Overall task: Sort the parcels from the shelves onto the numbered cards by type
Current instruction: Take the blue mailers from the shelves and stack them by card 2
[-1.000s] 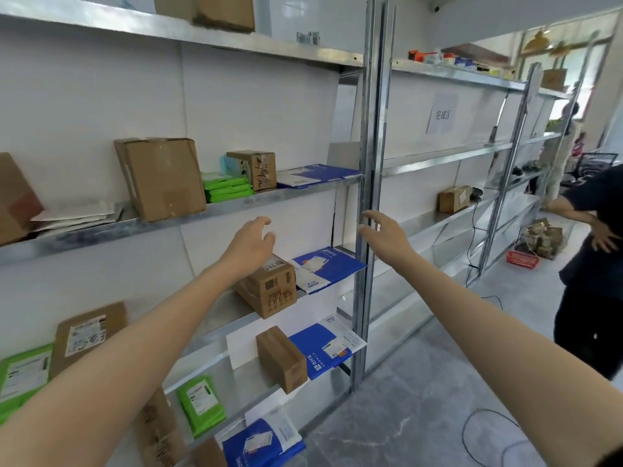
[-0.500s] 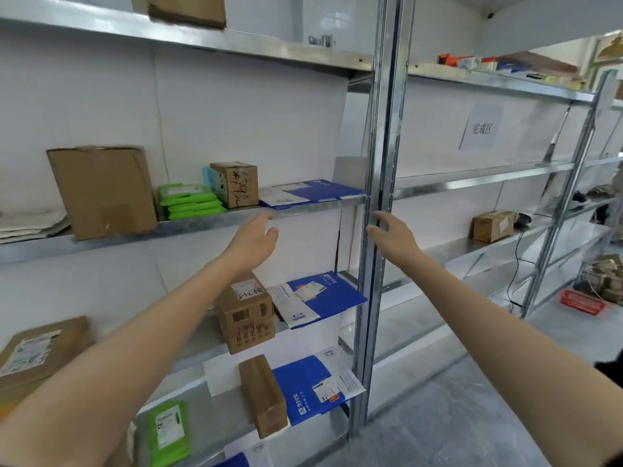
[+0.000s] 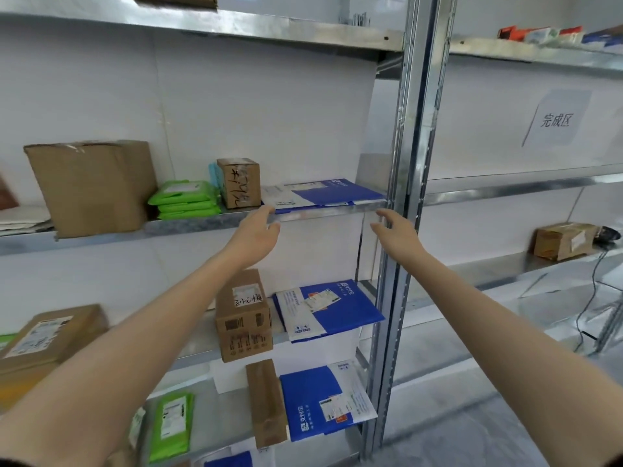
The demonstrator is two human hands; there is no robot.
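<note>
Both arms stretch up to the shelf [image 3: 202, 224]. The left hand [image 3: 258, 227] and right hand [image 3: 392, 230] are empty, fingers spread and loosely straight, one at each end of the blue mailer [image 3: 323, 193], probably because a wide, floppy envelope lifts best by two edges. The mailer lies flat at the shelf's right end, a glossy film with a white label panel. Beside it stand a small taped carton [image 3: 239, 182], soft green pouches [image 3: 183, 200] and a big creased box [image 3: 91, 187].
</note>
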